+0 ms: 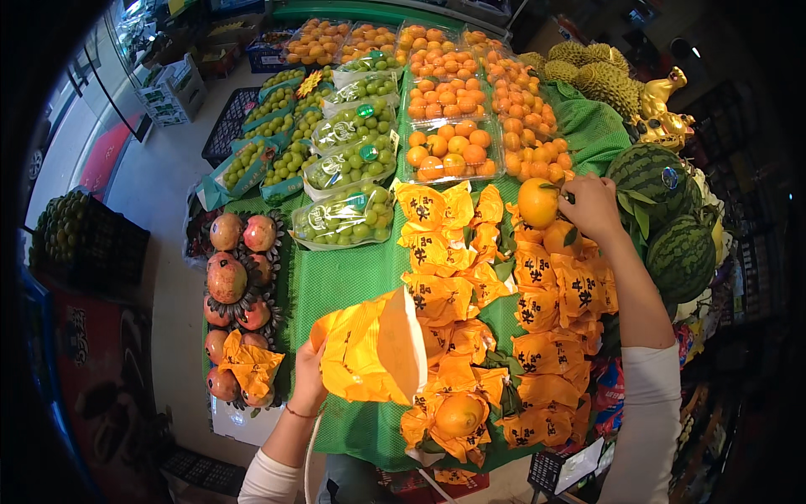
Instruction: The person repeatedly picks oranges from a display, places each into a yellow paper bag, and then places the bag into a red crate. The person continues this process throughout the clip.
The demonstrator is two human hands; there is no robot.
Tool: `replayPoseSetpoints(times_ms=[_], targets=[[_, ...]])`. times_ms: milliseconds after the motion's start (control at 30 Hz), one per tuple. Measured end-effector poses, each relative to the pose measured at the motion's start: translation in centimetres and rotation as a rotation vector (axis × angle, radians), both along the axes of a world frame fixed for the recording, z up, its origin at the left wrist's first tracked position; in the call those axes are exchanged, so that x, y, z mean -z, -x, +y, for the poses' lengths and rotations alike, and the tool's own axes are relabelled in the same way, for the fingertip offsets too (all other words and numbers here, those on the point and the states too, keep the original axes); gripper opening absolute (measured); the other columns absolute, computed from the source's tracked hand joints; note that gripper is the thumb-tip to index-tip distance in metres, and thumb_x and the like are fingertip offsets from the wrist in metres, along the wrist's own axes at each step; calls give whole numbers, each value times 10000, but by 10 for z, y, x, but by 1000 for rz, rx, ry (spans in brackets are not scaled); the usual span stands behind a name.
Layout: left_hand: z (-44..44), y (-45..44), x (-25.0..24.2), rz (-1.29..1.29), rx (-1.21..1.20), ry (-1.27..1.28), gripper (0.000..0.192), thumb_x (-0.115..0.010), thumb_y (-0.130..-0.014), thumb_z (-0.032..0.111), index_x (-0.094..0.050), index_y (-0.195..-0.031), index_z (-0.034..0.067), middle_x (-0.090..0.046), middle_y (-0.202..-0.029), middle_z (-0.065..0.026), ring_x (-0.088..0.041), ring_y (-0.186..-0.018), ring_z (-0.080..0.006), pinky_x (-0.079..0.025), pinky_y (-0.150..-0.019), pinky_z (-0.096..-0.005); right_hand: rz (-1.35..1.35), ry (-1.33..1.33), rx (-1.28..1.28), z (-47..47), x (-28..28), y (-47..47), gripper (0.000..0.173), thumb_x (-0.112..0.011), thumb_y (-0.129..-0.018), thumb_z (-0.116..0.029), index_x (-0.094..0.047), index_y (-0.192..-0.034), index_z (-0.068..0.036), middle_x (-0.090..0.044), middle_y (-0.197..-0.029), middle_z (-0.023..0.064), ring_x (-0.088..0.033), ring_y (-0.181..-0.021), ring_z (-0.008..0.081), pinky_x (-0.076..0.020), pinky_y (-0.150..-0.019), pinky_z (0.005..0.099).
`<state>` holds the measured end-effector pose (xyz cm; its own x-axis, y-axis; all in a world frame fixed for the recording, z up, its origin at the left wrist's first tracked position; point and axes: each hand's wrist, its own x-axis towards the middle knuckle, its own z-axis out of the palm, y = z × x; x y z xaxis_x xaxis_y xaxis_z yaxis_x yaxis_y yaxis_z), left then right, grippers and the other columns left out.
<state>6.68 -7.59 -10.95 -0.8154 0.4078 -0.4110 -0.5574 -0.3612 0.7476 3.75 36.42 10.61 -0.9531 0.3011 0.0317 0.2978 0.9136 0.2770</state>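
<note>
My left hand (310, 372) grips the edge of an orange paper bag (368, 349), whose mouth gapes to the right. At the right, my right hand (589, 205) has its fingers at the stem and leaf of a large orange citrus fruit (538, 203); whether they grip it is unclear. Just below lies another bare citrus fruit (562, 237) with a leaf. Rows of fruits in printed orange paper wrappers (535, 356) run towards me. Near the front edge, an unwrapped citrus fruit (458, 414) sits on opened orange paper.
Pomegranates (227, 277) stand left, with crumpled orange paper (252, 368) on them. Bagged green grapes (345, 217) and clear boxes of small oranges (450, 151) lie farther back on green netting (343, 277). Watermelons (681, 258), durians (604, 82) and a golden figurine (661, 113) are at the right.
</note>
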Motion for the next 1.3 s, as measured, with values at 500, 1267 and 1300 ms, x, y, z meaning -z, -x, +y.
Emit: replayPoseSetpoints(times_ms=[500,1267,1300], targets=[[331,119,-9,787,132,581,255,-629,-840,165,-586,-1048,23,-625,-852,-218,-595,-819,-403,-472,-713,-468,-115,-28,-218,-19,-19,12,135,-631,-790,-169,-693,-806,-50,-633,-832,57,-535,-965,243,-325,-957,462],[299,104,17,1537,590,1033,853,-643,-801,421,-235,-1474,92,-161,-1562,-63,-239,-1409,-278,-215,-1115,-525,-401,59,-175,7,71,16,118,-616,-770,-137,-714,-751,-73,-650,-803,54,-524,-1015,240,-310,-987,504],[304,106,12,1538,630,1057,858,-637,-802,436,-227,-1479,105,-153,-1565,-53,-230,-1412,-275,-215,-1113,-531,-440,10,-153,10,72,13,115,-618,-770,-130,-714,-753,-71,-652,-806,52,-522,-1018,241,-313,-985,500]])
